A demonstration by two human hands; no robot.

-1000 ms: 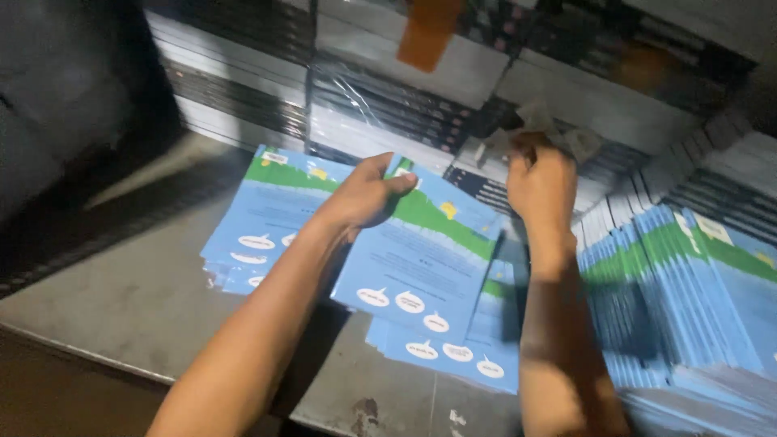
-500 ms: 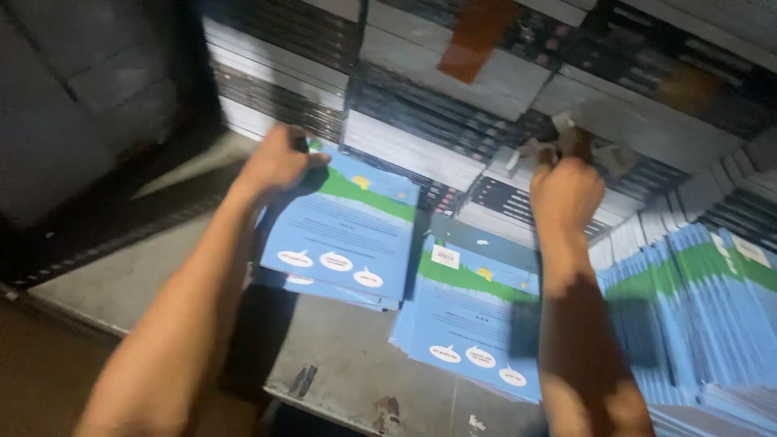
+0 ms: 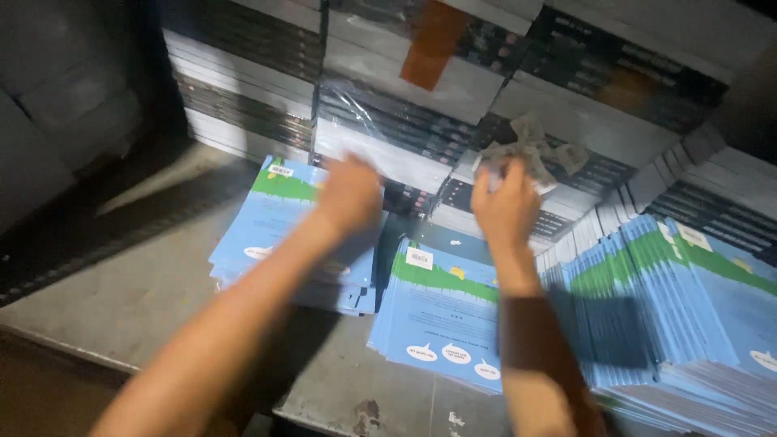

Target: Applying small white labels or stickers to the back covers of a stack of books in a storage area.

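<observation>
Since half a second ago the left hand (image 3: 350, 193) has swung rightward from the far left edge of the left stack of thin blue-and-green paper booklets (image 3: 279, 231) to hover blurred over that stack's right end, palm down; its grip cannot be told. The right hand (image 3: 506, 206) stays raised, fingers closed around a crumpled scrap of clear plastic wrap (image 3: 530, 146). Below and between the forearms a second stack of blue-and-green booklets (image 3: 441, 324) lies flat on the grey metal tabletop (image 3: 137, 299). A fanned row of the same booklets (image 3: 688, 316) spreads just right of the right wrist.
</observation>
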